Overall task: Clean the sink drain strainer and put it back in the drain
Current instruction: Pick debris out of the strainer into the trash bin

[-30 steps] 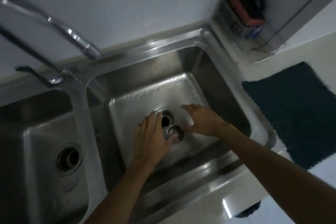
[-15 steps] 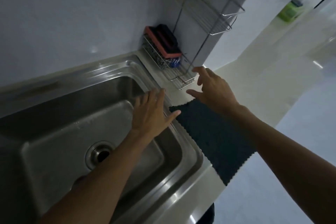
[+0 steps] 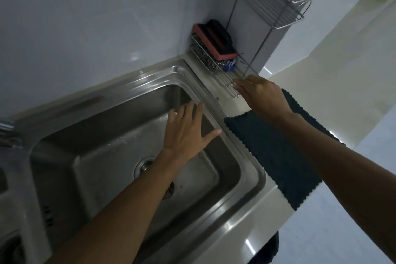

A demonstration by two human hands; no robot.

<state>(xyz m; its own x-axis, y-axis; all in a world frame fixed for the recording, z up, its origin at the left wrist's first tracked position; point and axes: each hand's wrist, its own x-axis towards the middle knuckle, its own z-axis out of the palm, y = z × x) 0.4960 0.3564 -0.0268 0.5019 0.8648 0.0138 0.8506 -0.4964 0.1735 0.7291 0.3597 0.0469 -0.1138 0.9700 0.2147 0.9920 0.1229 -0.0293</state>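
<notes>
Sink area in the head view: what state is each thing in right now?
Stainless steel sink basin: wet, water droplets visible.
Round metal drain: partly hidden by the forearm.
Dark strainer piece: on basin floor, mostly hidden.
Left hand: open, fingers spread, empty.
Right hand: reaching at the wire rack.
Red-and-black scrub brush: resting in rack.
Dark blue cloth: flat on counter.

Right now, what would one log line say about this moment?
stage: fetching a cleaning tool | right hand: at wire rack, empty | left hand: open above sink | drain: strainer out
</notes>
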